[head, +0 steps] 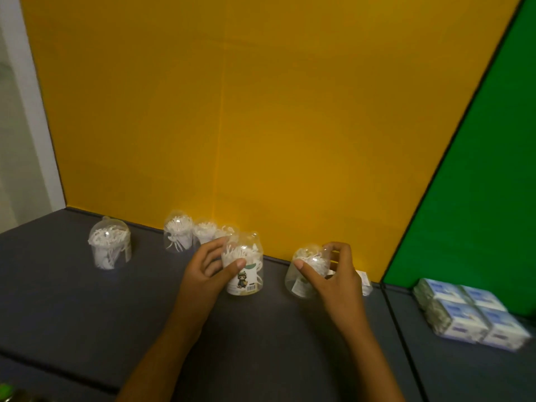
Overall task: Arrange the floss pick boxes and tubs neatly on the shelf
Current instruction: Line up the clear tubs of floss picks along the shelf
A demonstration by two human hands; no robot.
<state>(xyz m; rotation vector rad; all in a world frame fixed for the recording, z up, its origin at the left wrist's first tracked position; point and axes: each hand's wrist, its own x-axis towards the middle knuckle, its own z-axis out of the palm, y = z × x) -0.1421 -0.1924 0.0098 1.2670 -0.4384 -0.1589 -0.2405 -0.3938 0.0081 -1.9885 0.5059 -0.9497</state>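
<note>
Clear domed tubs of white floss picks stand on the dark grey shelf (87,314). My left hand (207,274) grips an upright tub with a cartoon label (246,274). To its right, my right hand (333,274) holds a second tub (304,268), which leans a little. One tub (110,246) stands alone at the left. A tight group of three tubs (181,232) sits by the yellow back wall, partly hidden behind my left hand. Another tub (365,281) peeks out behind my right hand. Blue and white floss pick boxes (470,311) are packed together at the far right.
The yellow back panel (261,111) and a green side panel (478,169) close the shelf at the back and right. A seam (400,329) splits the shelf between the tubs and the boxes. A white frame (29,111) borders the left.
</note>
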